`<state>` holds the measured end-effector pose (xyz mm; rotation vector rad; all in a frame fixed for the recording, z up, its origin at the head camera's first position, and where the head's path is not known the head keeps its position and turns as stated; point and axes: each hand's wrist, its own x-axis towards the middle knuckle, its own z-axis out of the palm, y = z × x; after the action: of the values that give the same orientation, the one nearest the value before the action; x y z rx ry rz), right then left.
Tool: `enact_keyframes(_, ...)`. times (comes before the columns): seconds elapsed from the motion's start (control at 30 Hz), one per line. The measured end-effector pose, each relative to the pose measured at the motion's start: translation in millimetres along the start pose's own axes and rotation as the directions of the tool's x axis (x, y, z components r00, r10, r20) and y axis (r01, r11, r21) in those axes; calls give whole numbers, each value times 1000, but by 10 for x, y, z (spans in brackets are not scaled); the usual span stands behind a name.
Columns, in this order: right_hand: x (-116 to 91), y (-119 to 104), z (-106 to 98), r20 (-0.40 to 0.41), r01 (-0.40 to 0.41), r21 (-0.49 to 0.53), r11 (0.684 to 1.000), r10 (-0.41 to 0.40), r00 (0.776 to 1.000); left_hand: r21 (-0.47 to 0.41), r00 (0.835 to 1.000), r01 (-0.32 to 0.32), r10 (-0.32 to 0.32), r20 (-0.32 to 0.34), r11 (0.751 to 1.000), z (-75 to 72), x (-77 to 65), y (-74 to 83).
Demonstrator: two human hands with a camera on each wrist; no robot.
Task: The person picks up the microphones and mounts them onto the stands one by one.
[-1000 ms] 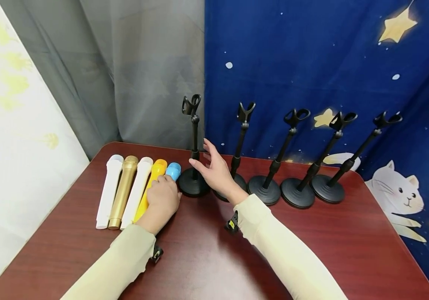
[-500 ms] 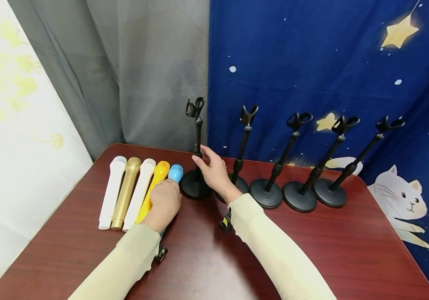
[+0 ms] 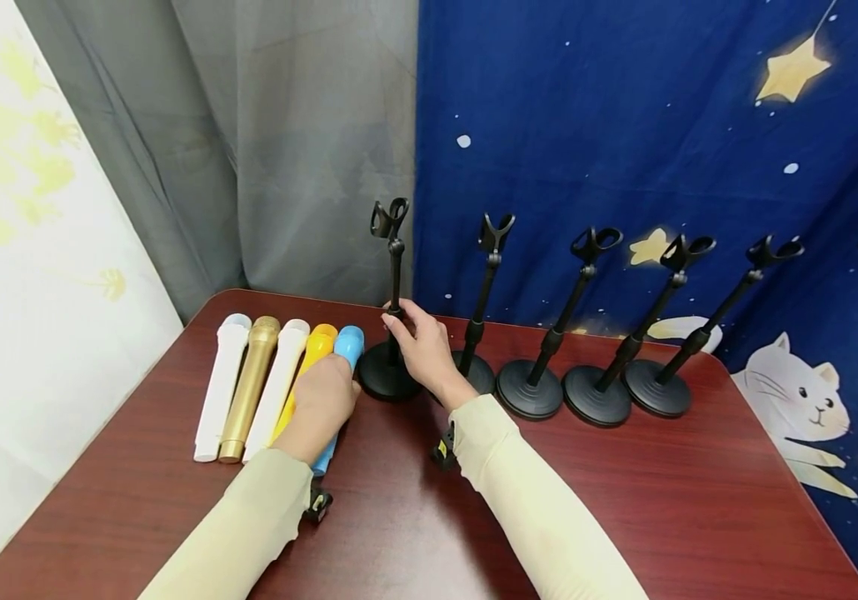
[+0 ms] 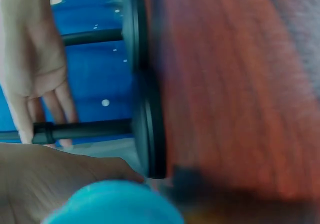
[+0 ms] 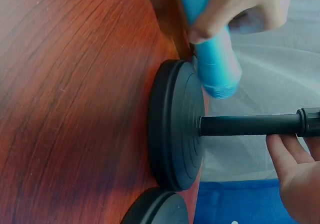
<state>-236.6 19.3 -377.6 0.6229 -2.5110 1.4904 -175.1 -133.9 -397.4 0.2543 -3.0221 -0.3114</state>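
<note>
My left hand (image 3: 324, 400) grips a blue microphone (image 3: 350, 340) around its body, with the head poking out beyond the fingers and the lower end showing below the wrist. Seen from the right wrist, that microphone (image 5: 217, 67) is close to the round base (image 5: 186, 134) of the leftmost black microphone stand (image 3: 380, 379). My right hand (image 3: 427, 354) holds this stand's upright pole, thumb on the near side and fingers behind it. The stand is upright, and its clip (image 3: 389, 218) at the top holds nothing.
Left of the blue microphone lie a yellow microphone (image 3: 321, 335), white ones (image 3: 279, 379) and a gold one (image 3: 249, 392), side by side. Several more black stands (image 3: 530, 392) run rightward along the back of the reddish-brown table (image 3: 549, 500). Curtains (image 3: 624, 108) hang behind.
My right hand has moved left and closed around the leftmost stand's pole. My left hand stays on the blue microphone, whose lower end now shows beside the wrist.
</note>
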Motion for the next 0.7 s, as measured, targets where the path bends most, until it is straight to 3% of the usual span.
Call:
enact_keyframes(0.43, -95, -23, 20, -19, 26, -55, 998, -27, 999, -141, 987, -64, 42, -154, 988, -197, 18, -41)
enact_keyframes(0.57, -155, -34, 35, -26, 66, -48, 997, -67, 997, -228, 984, -68, 28, -174, 971, -236, 25, -51)
enact_keyframes(0.7, -235, -28, 17, -38, 85, -40, 996, -87, 996, -330, 984, -97, 40, -175, 939, -299, 42, -19)
